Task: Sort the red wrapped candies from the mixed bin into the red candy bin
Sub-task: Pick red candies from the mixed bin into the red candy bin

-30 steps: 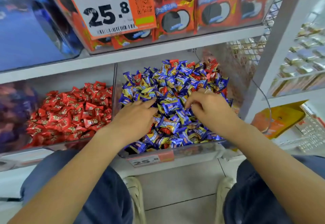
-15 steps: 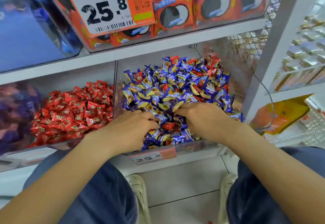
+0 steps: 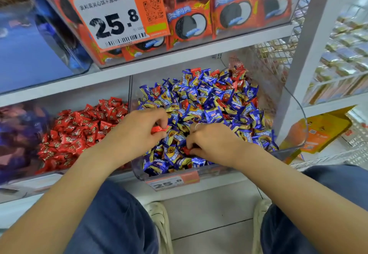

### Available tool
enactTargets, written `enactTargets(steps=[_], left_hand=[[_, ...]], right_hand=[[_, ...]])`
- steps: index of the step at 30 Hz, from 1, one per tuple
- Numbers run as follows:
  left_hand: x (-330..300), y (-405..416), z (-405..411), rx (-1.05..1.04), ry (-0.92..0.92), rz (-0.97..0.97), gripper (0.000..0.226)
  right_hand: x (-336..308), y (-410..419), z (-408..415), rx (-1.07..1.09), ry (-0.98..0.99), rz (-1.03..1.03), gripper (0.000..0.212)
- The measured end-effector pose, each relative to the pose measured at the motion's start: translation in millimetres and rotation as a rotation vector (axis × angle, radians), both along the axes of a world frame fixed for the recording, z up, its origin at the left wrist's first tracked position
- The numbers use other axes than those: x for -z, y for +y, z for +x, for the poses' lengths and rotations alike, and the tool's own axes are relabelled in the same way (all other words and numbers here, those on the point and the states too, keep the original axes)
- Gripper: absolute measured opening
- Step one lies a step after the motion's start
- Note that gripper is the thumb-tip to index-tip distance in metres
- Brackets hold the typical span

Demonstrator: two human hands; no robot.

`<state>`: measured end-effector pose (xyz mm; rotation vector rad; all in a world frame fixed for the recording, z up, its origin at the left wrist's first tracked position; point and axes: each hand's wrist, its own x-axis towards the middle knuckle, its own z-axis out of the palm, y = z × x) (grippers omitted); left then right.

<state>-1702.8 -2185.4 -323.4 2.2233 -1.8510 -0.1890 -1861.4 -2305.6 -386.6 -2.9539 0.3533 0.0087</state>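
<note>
Now, head view: risks follow.
Left hand (image 3: 137, 132): pinches 1 red foil-wrapped candy (image 3: 159, 129) over clear mixed bin (image 3: 294, 114); loose pinch could drop it.
Right hand (image 3: 213, 144): fingers curled around another red piece; blue wrappers may ride along.
Red candy bin (image 3: 49, 174): left, adjacent.

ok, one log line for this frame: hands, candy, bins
left hand: pinches red candy | right hand: fingers curled in mixed bin, contents unclear | red candy bin: left of mixed bin
</note>
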Motion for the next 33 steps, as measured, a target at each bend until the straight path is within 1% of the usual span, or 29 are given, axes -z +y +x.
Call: enactTargets(steps=[2,5,7,10,12,14,15,16,18,21,22,23,28,33], left_hand=[[-3,0,-1,-0.038,0.043,-0.023,0.022],[-3,-3,-3,-0.070,0.039,-0.023,0.023],[0,-10,-6,-0.108,0.055,-0.051,0.025],[6,-36,-11,-0.191,0.062,-0.072,0.021],[12,-58,-12,-0.185,0.049,-0.052,0.020],[18,-77,-12,-0.161,0.024,-0.047,0.023],[21,-84,-12,-0.156,0.010,-0.029,0.025],[25,-89,-11,-0.155,-0.009,0.005,0.027],[30,-93,-8,-0.153,-0.052,0.070,0.025],[33,-91,-6,-0.141,-0.087,0.022,0.008],[33,-90,-6,-0.133,-0.091,-0.001,0.004],[33,-89,-5,-0.128,-0.093,-0.018,0.004],[33,-82,-2,-0.175,-0.076,-0.016,0.021],[23,-75,-5,-0.137,-0.050,-0.099,0.015]], right_hand=[[2,1,0,-0.009,-0.040,0.008,0.015],[-2,0,-4,0.032,-0.158,0.137,0.006],[-8,-3,-8,0.114,-0.251,0.235,0.010],[-19,-16,-15,0.248,-0.277,0.362,0.013],[-23,-30,-24,0.337,-0.299,0.458,0.017],[-27,-44,-32,0.433,-0.365,0.567,0.019],[-28,-51,-36,0.471,-0.390,0.575,0.020],[-29,-58,-39,0.499,-0.396,0.537,0.020],[-27,-73,-44,0.544,-0.347,0.400,0.016],[-16,-90,-43,0.609,-0.273,0.211,0.008],[-12,-93,-41,0.631,-0.270,0.161,0.009],[-7,-95,-38,0.645,-0.274,0.128,0.012],[4,-95,-22,0.687,-0.309,0.103,0.020],[1,-95,-11,0.724,-0.403,0.040,0.025]])
